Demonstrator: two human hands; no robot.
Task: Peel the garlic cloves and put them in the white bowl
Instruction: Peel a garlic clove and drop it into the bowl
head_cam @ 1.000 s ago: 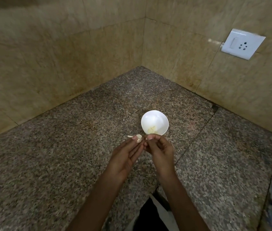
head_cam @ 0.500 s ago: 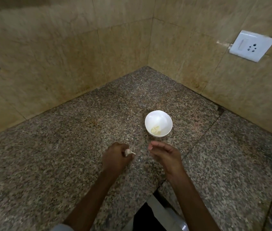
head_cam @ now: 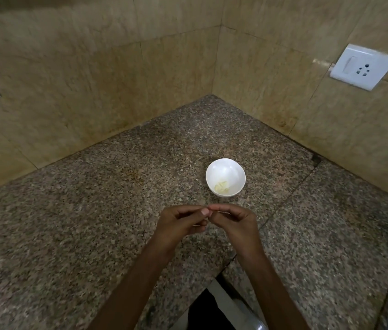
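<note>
My left hand (head_cam: 178, 222) and right hand (head_cam: 233, 222) both pinch what I judge a hidden garlic clove; white bowl (head_cam: 226, 170) just beyond, rightward.

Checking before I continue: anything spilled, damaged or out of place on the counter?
Nothing spilled. The bowl sits upright with peeled cloves inside. Only oddity: a dark chip in the counter seam at the right wall.
</note>
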